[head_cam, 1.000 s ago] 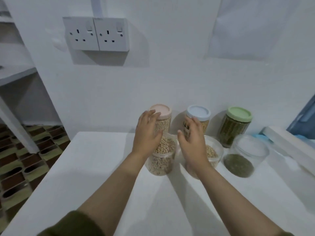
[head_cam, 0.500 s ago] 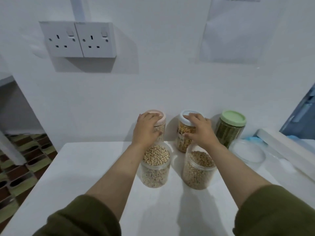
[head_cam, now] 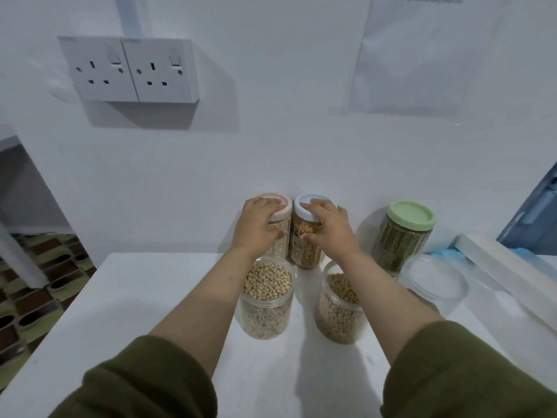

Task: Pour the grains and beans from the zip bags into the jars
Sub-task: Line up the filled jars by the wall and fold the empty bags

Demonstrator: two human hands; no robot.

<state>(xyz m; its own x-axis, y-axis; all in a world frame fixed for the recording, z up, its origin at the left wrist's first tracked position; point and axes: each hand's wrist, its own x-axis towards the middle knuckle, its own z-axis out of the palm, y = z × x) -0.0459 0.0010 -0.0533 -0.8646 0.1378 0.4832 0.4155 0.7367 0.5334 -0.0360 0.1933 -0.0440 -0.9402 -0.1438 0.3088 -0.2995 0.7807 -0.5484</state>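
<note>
i have my left hand (head_cam: 259, 225) curled over the pink-lidded jar (head_cam: 278, 233) and my right hand (head_cam: 327, 227) gripping the blue-lidded jar (head_cam: 304, 239) at twelve o'clock against the wall, so i'd lift both straight up, clear of the open bean jars (head_cam: 266, 303) at six o'clock.
</note>
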